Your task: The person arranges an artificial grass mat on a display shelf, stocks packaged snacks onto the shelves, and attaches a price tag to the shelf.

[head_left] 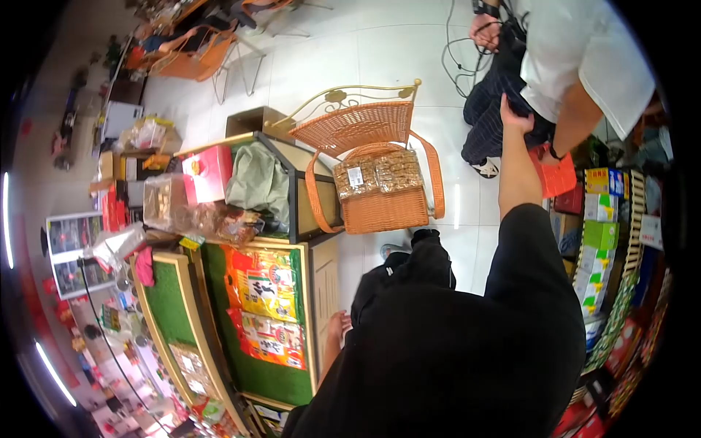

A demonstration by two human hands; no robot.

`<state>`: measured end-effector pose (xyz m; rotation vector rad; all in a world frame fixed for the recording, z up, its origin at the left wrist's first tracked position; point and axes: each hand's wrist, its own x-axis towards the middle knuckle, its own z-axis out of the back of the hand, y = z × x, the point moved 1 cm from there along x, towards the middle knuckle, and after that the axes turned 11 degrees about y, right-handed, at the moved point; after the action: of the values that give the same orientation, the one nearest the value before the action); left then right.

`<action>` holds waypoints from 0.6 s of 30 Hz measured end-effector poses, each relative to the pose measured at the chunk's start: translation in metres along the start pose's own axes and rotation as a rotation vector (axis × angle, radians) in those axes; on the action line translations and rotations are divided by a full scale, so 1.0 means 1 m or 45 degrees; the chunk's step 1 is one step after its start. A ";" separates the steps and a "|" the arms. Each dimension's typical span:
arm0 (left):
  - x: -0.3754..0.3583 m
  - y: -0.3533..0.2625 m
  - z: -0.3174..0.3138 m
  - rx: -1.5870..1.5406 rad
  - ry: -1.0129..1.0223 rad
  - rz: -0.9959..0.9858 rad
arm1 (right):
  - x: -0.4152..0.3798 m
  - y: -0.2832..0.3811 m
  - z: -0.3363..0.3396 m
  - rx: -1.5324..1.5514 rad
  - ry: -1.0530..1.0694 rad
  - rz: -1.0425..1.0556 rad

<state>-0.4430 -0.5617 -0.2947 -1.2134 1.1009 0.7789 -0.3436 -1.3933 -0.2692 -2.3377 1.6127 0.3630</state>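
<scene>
My right hand (pixel 517 119) reaches out at the upper right, beside the dark trousers of another person (pixel 558 66). Its thumb and fingers are apart and nothing shows in it. Low down by the cabinet's edge, my left hand (pixel 337 323) hangs with slightly parted fingers, holding nothing visible. Between the two arms and farther forward stands an orange woven chair (pixel 387 212). Clear packs of brown food (pixel 377 174) lie on its seat. A red-orange item (pixel 556 174) is near the other person's lower hand; what it is I cannot tell.
On the left, a green-lined display stand (pixel 277 379) holds red and yellow packets (pixel 266 303). A grey-green bag (pixel 257 182) and a pink box (pixel 208 174) are behind it. Shelves with boxes (pixel 600 237) line the right. Black cables (pixel 456 66) trail across the tiled floor.
</scene>
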 end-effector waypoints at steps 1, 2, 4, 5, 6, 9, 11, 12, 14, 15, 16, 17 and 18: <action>0.011 0.004 0.003 0.054 0.102 -0.033 | 0.012 0.007 0.018 0.114 -0.203 -0.046; 0.010 0.003 -0.006 0.128 0.051 -0.059 | 0.046 0.028 0.056 -0.205 -0.371 -0.148; 0.004 -0.007 -0.024 0.219 -0.053 -0.076 | -0.032 -0.008 -0.021 -0.374 -0.361 0.176; -0.006 -0.008 -0.033 0.236 -0.103 -0.066 | 0.003 0.006 -0.006 -0.101 -0.027 0.026; -0.009 -0.005 -0.034 0.156 -0.122 -0.035 | -0.004 0.002 -0.015 -0.167 0.026 0.108; -0.022 0.006 -0.035 0.018 -0.121 -0.025 | 0.002 0.001 0.001 -0.299 -0.405 0.139; -0.034 0.021 -0.024 0.106 -0.099 0.003 | 0.002 -0.007 -0.016 -0.307 -0.251 0.026; -0.040 0.025 -0.013 0.196 -0.070 0.034 | 0.005 0.000 -0.007 -0.416 -0.123 -0.174; -0.048 0.044 0.022 0.187 -0.088 0.083 | 0.004 0.013 0.021 -0.595 -0.202 -0.254; -0.047 0.055 0.042 0.121 -0.126 0.049 | -0.002 0.021 0.038 -0.768 -0.292 -0.320; -0.052 0.056 0.052 0.061 -0.197 0.036 | -0.013 0.030 0.066 -0.860 -0.139 -0.492; -0.054 0.057 0.061 0.004 -0.280 0.008 | -0.029 0.039 0.081 -0.948 0.019 -0.664; -0.044 0.061 0.071 -0.137 -0.331 0.025 | -0.070 0.030 0.083 -1.074 0.175 -0.772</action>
<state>-0.4962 -0.4759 -0.2732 -1.1541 0.8674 0.9913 -0.3996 -1.3125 -0.3238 -3.3641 0.7539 0.8728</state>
